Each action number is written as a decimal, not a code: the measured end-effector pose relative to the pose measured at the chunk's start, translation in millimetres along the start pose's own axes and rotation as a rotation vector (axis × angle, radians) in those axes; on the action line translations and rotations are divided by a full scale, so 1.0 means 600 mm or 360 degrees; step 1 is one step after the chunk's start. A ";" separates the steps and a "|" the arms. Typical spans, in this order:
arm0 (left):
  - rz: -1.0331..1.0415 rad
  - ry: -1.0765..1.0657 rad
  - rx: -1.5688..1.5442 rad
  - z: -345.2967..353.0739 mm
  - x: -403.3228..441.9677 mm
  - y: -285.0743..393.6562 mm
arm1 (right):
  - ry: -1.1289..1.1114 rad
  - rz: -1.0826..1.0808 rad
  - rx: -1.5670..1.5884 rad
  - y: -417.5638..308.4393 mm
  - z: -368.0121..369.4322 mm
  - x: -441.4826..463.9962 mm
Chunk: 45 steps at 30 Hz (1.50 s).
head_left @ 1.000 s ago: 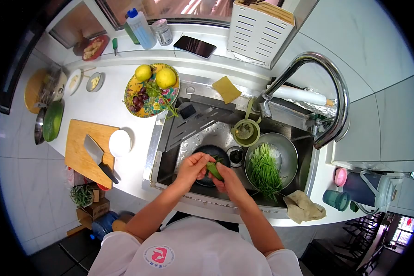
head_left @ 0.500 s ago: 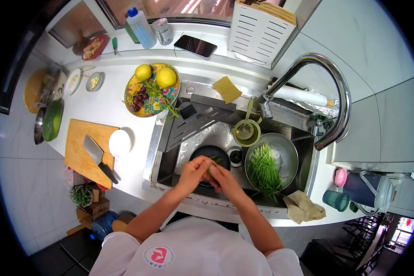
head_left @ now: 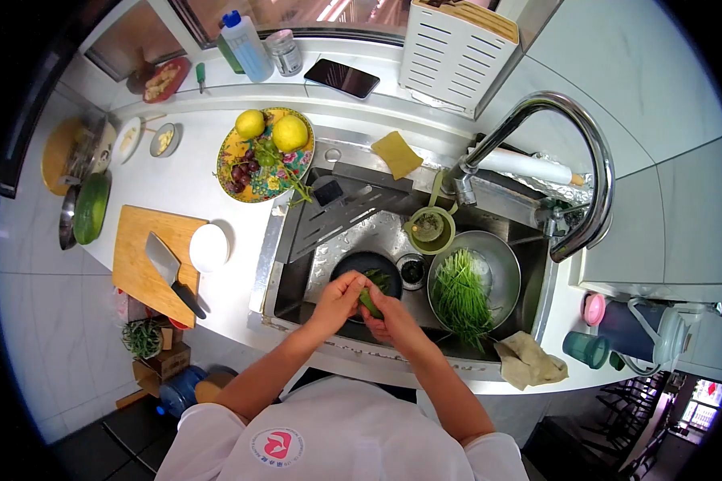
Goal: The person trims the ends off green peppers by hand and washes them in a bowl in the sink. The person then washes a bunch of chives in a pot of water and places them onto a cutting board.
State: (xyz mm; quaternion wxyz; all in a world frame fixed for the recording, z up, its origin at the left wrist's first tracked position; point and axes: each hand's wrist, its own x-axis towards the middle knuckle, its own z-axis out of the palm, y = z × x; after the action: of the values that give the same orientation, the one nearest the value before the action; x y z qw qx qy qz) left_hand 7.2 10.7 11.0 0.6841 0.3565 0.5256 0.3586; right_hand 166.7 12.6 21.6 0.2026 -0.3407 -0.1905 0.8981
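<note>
Over the front of the sink, my left hand and my right hand meet with fingers bent around a small green vegetable piece. Fingers cover most of it, so its exact kind does not show. Right below them a dark round bowl sits in the sink, partly hidden by my hands, with some green pieces inside. To the right, a metal basin holds a bundle of long thin green stalks. The sink drain lies between bowl and basin.
A tall curved faucet arches over the right side. A green strainer cup stands behind the drain. Left are a cutting board with a cleaver, a white bowl and a fruit plate. A cloth hangs front right.
More of the green vegetable piece shows between my fingers now. My right hand has shifted very slightly; the things around stay in place.
</note>
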 end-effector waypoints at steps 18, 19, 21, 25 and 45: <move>0.0010 0.0040 0.0032 0.008 -0.004 0.005 | 0.0419 -0.0267 -0.0589 -0.006 0.016 -0.003; -0.0051 0.0002 0.0072 0.007 -0.004 0.010 | 0.0372 -0.0227 -0.0525 -0.009 0.018 -0.007; -0.0098 0.0005 -0.0077 0.016 -0.011 0.033 | 0.0327 -0.0191 -0.0458 -0.011 0.021 -0.019; -0.0082 0.0008 0.0009 0.024 -0.014 0.038 | 0.0225 -0.0290 -0.0442 -0.019 0.009 -0.045; 0.0098 0.0109 -0.0014 0.073 -0.090 0.068 | 0.0028 0.0025 -0.0422 -0.059 0.029 -0.076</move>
State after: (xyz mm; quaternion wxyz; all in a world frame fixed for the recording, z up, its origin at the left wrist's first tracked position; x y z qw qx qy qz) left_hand 34.7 -21.0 79.8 0.6560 0.3571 0.5358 0.3938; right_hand 194.2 16.3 75.0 0.1504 -0.3738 -0.3031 0.8636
